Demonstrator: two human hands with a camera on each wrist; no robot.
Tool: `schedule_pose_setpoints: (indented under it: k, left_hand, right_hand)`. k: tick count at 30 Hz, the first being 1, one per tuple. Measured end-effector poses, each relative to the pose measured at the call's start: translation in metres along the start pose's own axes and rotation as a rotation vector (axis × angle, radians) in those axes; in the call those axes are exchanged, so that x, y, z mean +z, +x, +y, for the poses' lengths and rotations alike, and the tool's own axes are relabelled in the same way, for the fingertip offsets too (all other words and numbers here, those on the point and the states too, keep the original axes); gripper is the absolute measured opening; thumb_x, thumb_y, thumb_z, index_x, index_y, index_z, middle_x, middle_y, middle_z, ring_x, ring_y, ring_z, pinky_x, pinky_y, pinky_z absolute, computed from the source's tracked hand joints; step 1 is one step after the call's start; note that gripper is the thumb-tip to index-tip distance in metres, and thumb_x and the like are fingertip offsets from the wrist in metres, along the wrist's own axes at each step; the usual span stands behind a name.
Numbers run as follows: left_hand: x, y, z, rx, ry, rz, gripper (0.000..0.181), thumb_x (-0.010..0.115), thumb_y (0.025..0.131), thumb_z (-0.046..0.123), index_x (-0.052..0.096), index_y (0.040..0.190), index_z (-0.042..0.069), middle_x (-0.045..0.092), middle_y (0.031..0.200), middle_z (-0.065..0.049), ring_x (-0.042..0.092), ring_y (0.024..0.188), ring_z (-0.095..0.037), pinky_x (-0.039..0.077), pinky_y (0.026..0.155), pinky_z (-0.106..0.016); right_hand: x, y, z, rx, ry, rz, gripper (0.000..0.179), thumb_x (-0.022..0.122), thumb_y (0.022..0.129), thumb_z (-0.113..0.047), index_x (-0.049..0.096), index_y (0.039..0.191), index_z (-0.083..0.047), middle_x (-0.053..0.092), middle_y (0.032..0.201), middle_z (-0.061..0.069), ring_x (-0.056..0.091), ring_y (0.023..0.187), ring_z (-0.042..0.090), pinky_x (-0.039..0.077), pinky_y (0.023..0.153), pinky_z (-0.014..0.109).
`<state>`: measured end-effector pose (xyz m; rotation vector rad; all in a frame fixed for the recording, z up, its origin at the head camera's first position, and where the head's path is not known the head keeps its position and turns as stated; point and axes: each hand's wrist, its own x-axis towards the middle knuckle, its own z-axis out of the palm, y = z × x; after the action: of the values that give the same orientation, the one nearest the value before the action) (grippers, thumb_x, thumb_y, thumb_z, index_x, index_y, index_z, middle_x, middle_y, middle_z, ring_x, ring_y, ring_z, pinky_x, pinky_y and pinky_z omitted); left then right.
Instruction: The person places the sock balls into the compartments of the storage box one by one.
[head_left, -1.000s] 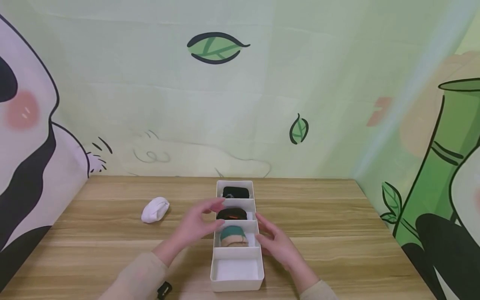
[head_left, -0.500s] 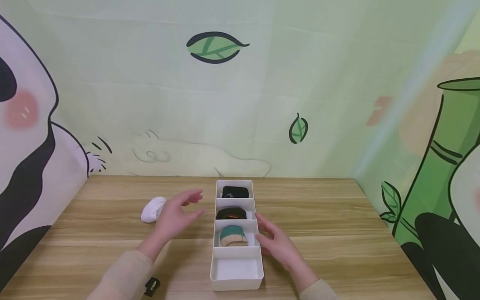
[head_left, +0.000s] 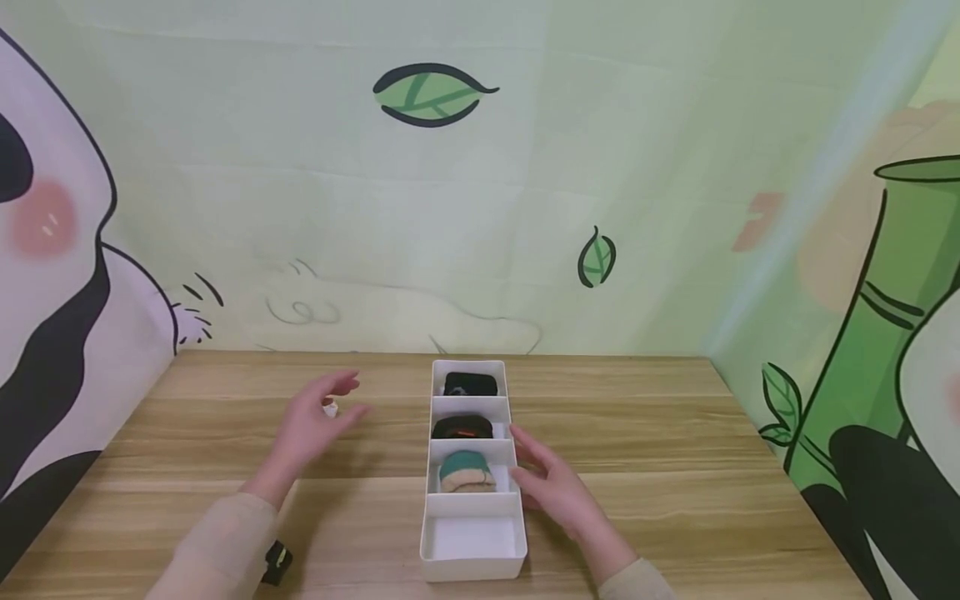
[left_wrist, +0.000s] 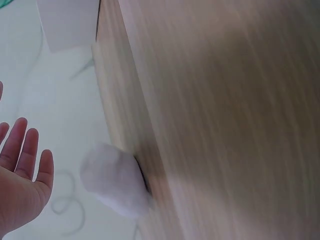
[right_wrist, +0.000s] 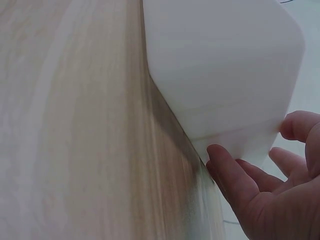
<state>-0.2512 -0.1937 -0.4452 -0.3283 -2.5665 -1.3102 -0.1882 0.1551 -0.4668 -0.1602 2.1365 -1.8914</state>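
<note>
A long white box (head_left: pixel 474 569) with a row of compartments stands on the table. My right hand (head_left: pixel 555 487) rests its fingertips against the box's right side, fingers fairly straight; the right wrist view shows them on the white wall (right_wrist: pixel 220 65). My left hand (head_left: pixel 303 425) hovers left of the box, thumb and fingers spread apart, holding nothing. Behind it, mostly hidden in the head view, lies a balled-up white cloth bundle (left_wrist: pixel 115 180), like rolled socks. The box holds a black bundle (head_left: pixel 471 384), a black one with an orange mark (head_left: pixel 462 427) and a green-and-beige one (head_left: pixel 467 472).
The wood-grain table (head_left: pixel 637 417) ends at a pale green printed backdrop (head_left: pixel 480 208). A small black device (head_left: pixel 277 562) sits at my left wrist. The compartment nearest me (head_left: pixel 474 537) shows its bare white floor.
My left hand has moved left, away from the box, to the white bundle, which it now mostly covers in the head view. The right hand and box have stayed in place.
</note>
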Motion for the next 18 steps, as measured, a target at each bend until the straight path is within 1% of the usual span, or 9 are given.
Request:
schedule_pose_setpoints:
  k: [6, 8, 11, 18]
  left_hand:
    - [-0.012, -0.001, -0.006, -0.039, -0.009, 0.030, 0.052, 0.076, 0.088, 0.012, 0.055, 0.133, -0.004, 0.063, 0.124, -0.024, 0.055, 0.115, -0.038, 0.041, 0.100, -0.053]
    - [-0.015, -0.001, -0.008, -0.051, -0.003, 0.038, 0.052, 0.075, 0.089, 0.011, 0.055, 0.134, -0.004, 0.062, 0.125, -0.025, 0.055, 0.116, -0.038, 0.040, 0.100, -0.054]
    - [-0.018, -0.001, -0.013, -0.067, 0.007, 0.045, 0.052, 0.074, 0.089, 0.012, 0.054, 0.135, -0.004, 0.062, 0.125, -0.025, 0.054, 0.116, -0.038, 0.040, 0.101, -0.053]
    - [-0.021, 0.002, -0.024, -0.075, 0.029, 0.068, 0.055, 0.075, 0.089, 0.014, 0.053, 0.136, -0.004, 0.062, 0.126, -0.024, 0.053, 0.118, -0.039, 0.041, 0.100, -0.053]
  right_hand:
    - [0.000, 0.001, 0.003, -0.011, 0.015, -0.002, 0.061, 0.057, 0.100, -0.009, 0.032, 0.155, -0.009, 0.036, 0.150, 0.029, 0.051, 0.126, 0.041, 0.053, 0.091, 0.047]
    - [0.000, 0.001, 0.003, -0.014, 0.021, -0.003, 0.061, 0.057, 0.100, -0.009, 0.032, 0.155, -0.009, 0.036, 0.150, 0.029, 0.051, 0.126, 0.041, 0.053, 0.091, 0.047]
    - [0.000, 0.001, 0.003, -0.021, 0.026, -0.012, 0.061, 0.057, 0.100, -0.009, 0.031, 0.155, -0.009, 0.035, 0.151, 0.030, 0.050, 0.127, 0.042, 0.052, 0.092, 0.048]
    - [-0.002, 0.002, 0.006, -0.026, 0.017, -0.016, 0.061, 0.057, 0.099, -0.009, 0.031, 0.155, -0.008, 0.035, 0.150, 0.030, 0.050, 0.127, 0.042, 0.052, 0.092, 0.047]
